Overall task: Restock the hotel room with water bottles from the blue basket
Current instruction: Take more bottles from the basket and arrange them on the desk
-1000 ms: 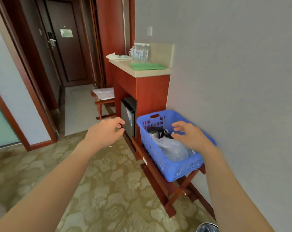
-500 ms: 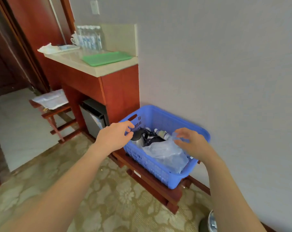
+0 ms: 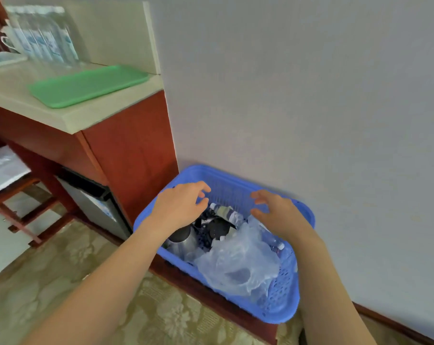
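Most of the view is filled by a grey wall (image 3: 310, 95), with patterned carpet (image 3: 49, 282) seen below it. A red wooden cabinet topped by a pale counter (image 3: 94, 120) is set against the wall at the left, and a small fridge (image 3: 94, 202) is housed beneath it. The blue basket (image 3: 233, 188) is placed just right of the cabinet, against the wall, on a low wooden rack (image 3: 211, 295). A green tray (image 3: 86, 85) is laid flat on the counter, and a blurred row of water bottles (image 3: 41, 38) is stood behind it at the far left.

Inside the basket, a crumpled clear plastic bag (image 3: 238, 260) is spread over the near half. The left hand (image 3: 181, 207) is held over the basket's left side and the right hand (image 3: 278, 215) over its right. Both hands are spread with fingers loosely bent, and nothing is gripped by either. A steel kettle (image 3: 183, 241) is seen under the left wrist. One water bottle (image 3: 227, 212) is laid on its side between the hands, just beside the left fingertips. Whether it is touched cannot be told.
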Available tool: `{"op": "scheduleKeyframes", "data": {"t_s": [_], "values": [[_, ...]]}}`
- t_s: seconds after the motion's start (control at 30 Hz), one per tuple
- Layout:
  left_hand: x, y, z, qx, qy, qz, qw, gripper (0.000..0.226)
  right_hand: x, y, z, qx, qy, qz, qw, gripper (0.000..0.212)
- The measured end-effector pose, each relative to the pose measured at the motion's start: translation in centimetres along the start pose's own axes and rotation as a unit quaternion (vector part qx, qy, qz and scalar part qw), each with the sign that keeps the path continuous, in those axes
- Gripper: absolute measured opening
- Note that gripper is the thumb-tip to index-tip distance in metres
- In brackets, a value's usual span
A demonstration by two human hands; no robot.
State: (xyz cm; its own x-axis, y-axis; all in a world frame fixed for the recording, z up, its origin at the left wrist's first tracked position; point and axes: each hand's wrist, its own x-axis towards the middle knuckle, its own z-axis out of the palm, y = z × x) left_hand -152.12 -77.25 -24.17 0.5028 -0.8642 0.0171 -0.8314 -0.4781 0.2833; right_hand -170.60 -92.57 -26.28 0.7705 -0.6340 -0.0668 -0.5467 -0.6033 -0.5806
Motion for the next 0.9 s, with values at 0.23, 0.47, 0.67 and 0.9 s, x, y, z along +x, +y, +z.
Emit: {"op": "scheduleKeyframes", "data": {"t_s": [0.23, 0.47, 0.67, 0.9], "values": [[7.1, -3.1, 4.1, 0.027, -0.048, 0.081, 0.995, 0.034, 4.7, 1.1, 3.1, 0.005, -0.005, 0.068, 0.998, 0.036], [14.5, -6.4, 9.7, 0.007, -0.121, 0.124, 0.985, 0.034, 7.8, 4.0, 7.0, 0.025, 0.012, 0.200, 0.979, 0.035], [21.0, -8.1, 15.3, 0.035, -0.131, 0.211, 0.968, 0.037, 10.9, 6.4, 12.1, 0.046, 0.028, 0.271, 0.961, 0.035], [26.6, -9.7, 22.9, 0.038, -0.168, 0.251, 0.952, 0.034, 17.3, 9.8, 17.1, 0.002, -0.014, 0.271, 0.962, 0.036]]}}
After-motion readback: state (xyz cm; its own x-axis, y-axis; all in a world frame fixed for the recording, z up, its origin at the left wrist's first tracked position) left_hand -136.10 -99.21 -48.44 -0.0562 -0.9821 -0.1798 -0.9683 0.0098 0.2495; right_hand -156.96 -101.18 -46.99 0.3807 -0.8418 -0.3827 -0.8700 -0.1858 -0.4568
